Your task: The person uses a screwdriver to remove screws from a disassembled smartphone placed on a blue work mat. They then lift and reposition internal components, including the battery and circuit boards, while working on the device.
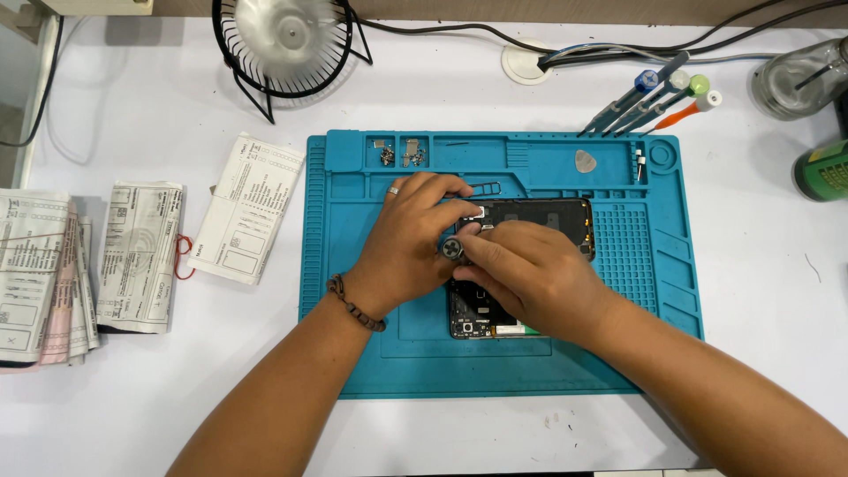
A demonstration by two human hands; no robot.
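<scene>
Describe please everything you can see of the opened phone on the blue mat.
The opened phone is a black slab with its back cover off, lying flat near the middle of the blue mat. Dark inner parts and small components show at its lower end. Both hands cover its middle; the right hand holds a screwdriver over it.

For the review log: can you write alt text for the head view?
Two hands, left hand and right hand, work a screwdriver on an opened phone lying on a blue repair mat. Spare screwdrivers, a desk fan and folded papers surround it.
</scene>
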